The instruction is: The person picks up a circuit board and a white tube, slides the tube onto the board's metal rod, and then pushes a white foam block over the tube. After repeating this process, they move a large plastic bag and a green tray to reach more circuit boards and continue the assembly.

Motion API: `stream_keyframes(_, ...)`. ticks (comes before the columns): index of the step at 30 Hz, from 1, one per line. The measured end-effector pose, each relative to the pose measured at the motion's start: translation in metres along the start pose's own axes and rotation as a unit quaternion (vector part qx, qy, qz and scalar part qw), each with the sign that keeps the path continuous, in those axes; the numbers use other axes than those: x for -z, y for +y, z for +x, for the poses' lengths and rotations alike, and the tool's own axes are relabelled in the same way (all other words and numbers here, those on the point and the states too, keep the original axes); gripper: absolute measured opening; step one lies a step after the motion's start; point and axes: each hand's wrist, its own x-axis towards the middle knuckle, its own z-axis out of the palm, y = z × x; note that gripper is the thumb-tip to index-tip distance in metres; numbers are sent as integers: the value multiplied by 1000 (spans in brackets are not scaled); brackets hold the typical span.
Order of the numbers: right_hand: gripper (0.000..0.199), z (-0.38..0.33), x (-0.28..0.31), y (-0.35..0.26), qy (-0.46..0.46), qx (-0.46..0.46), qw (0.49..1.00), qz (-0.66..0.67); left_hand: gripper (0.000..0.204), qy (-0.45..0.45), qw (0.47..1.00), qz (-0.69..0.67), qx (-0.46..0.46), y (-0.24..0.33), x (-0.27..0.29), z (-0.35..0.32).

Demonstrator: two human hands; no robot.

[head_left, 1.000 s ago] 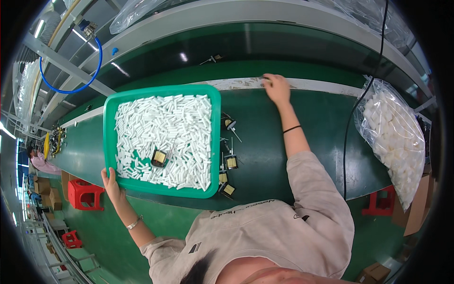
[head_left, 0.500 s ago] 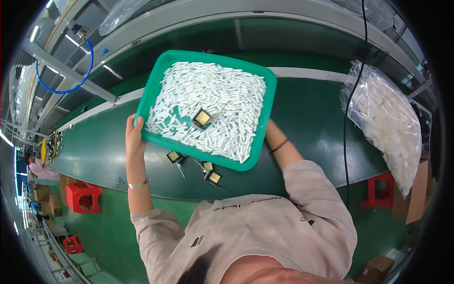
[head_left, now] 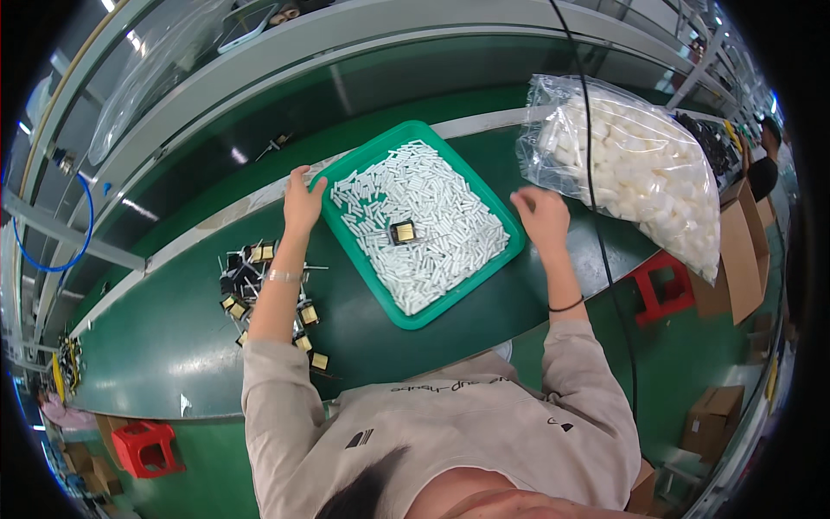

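Note:
A shallow green tray (head_left: 413, 322) stands at an angle on the dark green table, covered with loose short white tubes (head_left: 424, 186). Among the tubes lies a small black part with a yellow block (head_left: 403, 232) and thin leads. At the tray's left corner is my left hand (head_left: 303, 203), its thumb over the rim and its fingers along the outside. My right hand (head_left: 545, 221) is just beyond the right rim, fingers curled together; whether anything is in them is hidden. A pile of similar black-and-yellow parts (head_left: 238, 281) lies beside and partly behind my left forearm.
A clear plastic bag of cream-white pieces (head_left: 622, 147) sits at the right. A black cable (head_left: 595, 173) hangs in front of it. Red stools (head_left: 147, 448) and cardboard boxes (head_left: 713, 419) stand on the floor. Metal framing (head_left: 363, 39) runs along the table's back.
The tray has turned and come down onto the table. My right hand has come out from beneath its right side. My view has shifted, bringing the pile of parts at left into sight.

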Motion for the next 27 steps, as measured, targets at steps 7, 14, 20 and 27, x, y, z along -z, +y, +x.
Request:
stream_keyframes(7,49,118,4,25,207,3,947,-245,34,-285,947,-95,-111,98,75,-197)
stream_keyframes(14,31,152,-36,140,-88,-192,951,-228,43,-37,748,-523,408,-84,108,-462)
stream_keyframes(20,32,79,-72,148,41,-96,976,193,38,48,742,-405,532,-112,45,-471)
stream_keyframes(27,18,0,25,94,-107,-261,825,490,33,-76,800,-298,515,-105,49,-423)
